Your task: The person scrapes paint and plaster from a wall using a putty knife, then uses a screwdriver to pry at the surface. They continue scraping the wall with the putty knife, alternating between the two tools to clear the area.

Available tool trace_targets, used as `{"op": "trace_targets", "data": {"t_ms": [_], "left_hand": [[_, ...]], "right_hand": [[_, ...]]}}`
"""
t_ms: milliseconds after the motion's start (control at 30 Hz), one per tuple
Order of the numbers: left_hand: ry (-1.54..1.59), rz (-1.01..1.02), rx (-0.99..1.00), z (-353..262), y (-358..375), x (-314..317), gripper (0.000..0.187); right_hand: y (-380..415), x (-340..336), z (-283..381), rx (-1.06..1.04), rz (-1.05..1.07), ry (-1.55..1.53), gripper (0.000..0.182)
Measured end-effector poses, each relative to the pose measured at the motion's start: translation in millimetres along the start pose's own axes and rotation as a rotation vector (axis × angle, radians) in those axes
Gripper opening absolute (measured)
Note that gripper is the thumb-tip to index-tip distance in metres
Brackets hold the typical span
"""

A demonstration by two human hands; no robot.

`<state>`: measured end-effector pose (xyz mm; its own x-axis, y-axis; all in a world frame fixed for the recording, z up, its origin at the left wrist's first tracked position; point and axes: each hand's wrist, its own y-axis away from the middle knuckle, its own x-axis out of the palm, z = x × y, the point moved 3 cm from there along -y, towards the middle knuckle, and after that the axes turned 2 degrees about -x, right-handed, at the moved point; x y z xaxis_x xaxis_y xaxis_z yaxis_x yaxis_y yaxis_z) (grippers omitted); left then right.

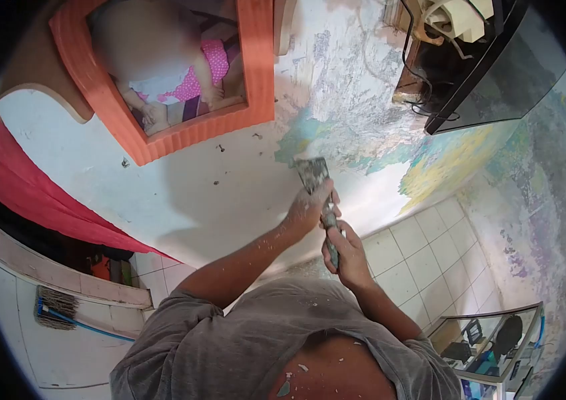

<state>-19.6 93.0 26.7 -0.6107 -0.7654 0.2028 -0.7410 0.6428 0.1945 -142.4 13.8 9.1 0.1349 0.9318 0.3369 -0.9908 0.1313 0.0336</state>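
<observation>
A paint scraper [313, 175] with a broad, paint-smeared blade meets the wall [229, 200] where white paint borders a patch of exposed green and yellow layers [303, 137]. Close behind the blade, my left hand [306, 208] is closed around the upper part of the tool. Lower down, my right hand [349, 257] grips the end of its handle. Some of the fingers are hidden behind the tool. Small pale flakes stick to my left forearm and grey shirt [283, 313].
An orange-framed picture [261, 80] hangs upper left, with several nails or holes [221, 148] below it. A flat screen [496, 73] with loose cables juts out upper right. A glass-sided cabinet [489, 320] stands lower right. A blue-handled broom [59, 307] and red curtain [43, 180] are left.
</observation>
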Motion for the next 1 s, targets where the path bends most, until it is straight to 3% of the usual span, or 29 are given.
{"op": "trace_targets", "data": {"t_ms": [33,100,167,233,267,300,367,433,500,567,633,700,800,833,867,900,967,1000], "left_hand": [[-0.008,0.003,-0.002,10,0,1,0.04],[-0.197,0.068,0.191,8,5,10,0.039],[-0.221,0.047,0.099,7,10,11,0.041],[-0.627,0.219,0.249,2,21,8,0.045],[-0.533,0.223,0.11,11,19,-3,0.053],[-0.536,0.233,0.104,12,20,-13,0.053],[-0.823,0.178,0.363,4,22,-29,0.053],[-0.751,0.108,0.357,-19,34,-40,0.047],[-0.677,0.032,0.358,-30,41,-54,0.041],[-0.357,-0.135,0.373,-30,52,-77,0.039],[-0.352,-0.184,0.364,-20,66,-91,0.036],[-0.337,-0.245,0.361,-3,79,-108,0.033],[-0.371,-0.335,0.3,20,90,-142,0.033],[-0.343,-0.336,0.306,23,93,-147,0.033],[-0.316,-0.337,0.316,25,94,-149,0.034],[-0.318,-0.332,0.312,26,92,-149,0.034],[-0.339,-0.366,0.308,25,91,-150,0.036],[-0.342,-0.369,0.303,25,91,-150,0.036]], "right_hand": [[3,-7,-8,0.049,-0.041,0.005,0.032],[6,-17,-15,-0.002,-0.08,0.023,0.032],[8,-20,-15,-0.048,-0.123,0.044,0.033],[4,-18,9,-0.323,-0.176,0.161,0.046],[-1,-19,27,-0.345,-0.206,0.226,0.051],[-8,-19,51,-0.364,-0.237,0.291,0.057],[-25,-5,106,-0.534,-0.313,0.39,0.06],[-35,5,149,-0.615,-0.293,0.444,0.055],[-44,3,147,-0.623,-0.291,0.415,0.051],[-55,-15,101,-0.449,-0.331,0.464,0.05],[-49,-51,18,-0.456,-0.312,0.656,0.047],[-25,-85,-55,-0.377,-0.246,0.489,0.05],[-6,-88,-21,-0.289,-0.389,0.45,0.049],[-15,-86,6,-0.405,-0.412,0.459,0.049],[-18,-78,40,-0.362,-0.408,0.402,0.047],[-30,-76,62,-0.564,-0.448,0.562,0.048],[-52,-65,80,-0.619,-0.419,0.372,0.049],[-57,-65,70,-0.518,-0.45,0.405,0.049]]}}
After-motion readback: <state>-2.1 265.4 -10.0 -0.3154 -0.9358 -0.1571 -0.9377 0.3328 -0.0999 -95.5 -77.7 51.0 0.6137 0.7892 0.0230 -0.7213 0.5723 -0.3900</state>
